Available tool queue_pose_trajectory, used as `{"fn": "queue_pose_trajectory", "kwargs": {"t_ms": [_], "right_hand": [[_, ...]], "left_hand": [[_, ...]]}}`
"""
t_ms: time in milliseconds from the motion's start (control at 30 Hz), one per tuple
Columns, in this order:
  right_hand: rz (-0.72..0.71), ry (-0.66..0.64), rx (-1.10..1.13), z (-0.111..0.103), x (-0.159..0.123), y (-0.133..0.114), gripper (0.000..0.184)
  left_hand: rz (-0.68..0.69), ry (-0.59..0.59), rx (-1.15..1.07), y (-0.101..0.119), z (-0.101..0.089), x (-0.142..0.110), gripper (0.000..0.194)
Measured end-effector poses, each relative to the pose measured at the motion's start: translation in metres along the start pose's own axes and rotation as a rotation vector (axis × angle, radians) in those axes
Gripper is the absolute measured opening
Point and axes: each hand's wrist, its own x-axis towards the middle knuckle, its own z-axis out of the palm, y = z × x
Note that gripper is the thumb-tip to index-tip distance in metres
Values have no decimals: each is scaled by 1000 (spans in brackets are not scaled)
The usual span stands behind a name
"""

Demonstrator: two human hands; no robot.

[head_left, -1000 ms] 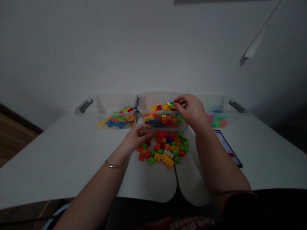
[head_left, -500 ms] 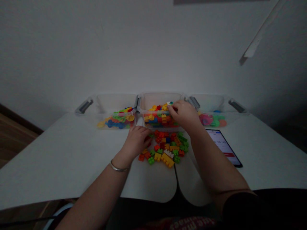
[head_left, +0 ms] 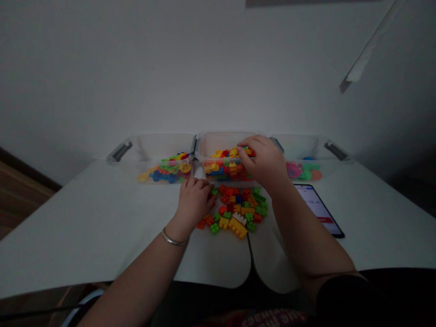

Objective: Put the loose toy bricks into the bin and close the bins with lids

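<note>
A pile of small coloured building bricks point(head_left: 238, 209) lies on the white table point(head_left: 85, 222) in front of me. Behind it stands a clear middle bin point(head_left: 221, 165) holding more bricks. My left hand point(head_left: 195, 199) rests on the left edge of the pile, knuckles up and fingers curled over bricks; what they grip is hidden. My right hand point(head_left: 264, 162) reaches into the right part of the middle bin, fingers bent down among the bricks there. A thin bangle point(head_left: 172, 240) circles my left wrist.
A clear bin of mixed toys point(head_left: 166, 168) stands to the left and another clear bin point(head_left: 303, 165) with pink and green pieces to the right. A phone point(head_left: 318, 209) with a lit screen lies on the table right of my right forearm. A white wall rises behind.
My right hand has come down from above the bin's rim into the bricks and shifted left. My left hand has slid forward onto the pile's left edge.
</note>
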Motion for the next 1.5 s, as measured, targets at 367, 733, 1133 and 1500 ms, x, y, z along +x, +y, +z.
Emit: {"fn": "queue_pose_trajectory", "kwargs": {"t_ms": [367, 733, 1133, 1500], "right_hand": [[-108, -44, 58, -5, 0, -20, 27], [-252, -150, 204, 12, -5, -21, 21], [-196, -430, 362, 12, -10, -20, 35], [-303, -535, 245, 17, -9, -22, 39]], "left_hand": [[59, 44, 135, 17, -1, -2, 14], [-42, -11, -240, 6, 2, 7, 21], [-380, 199, -1565, -1, 6, 14, 58], [-482, 109, -1760, -1, 3, 15, 86]]}}
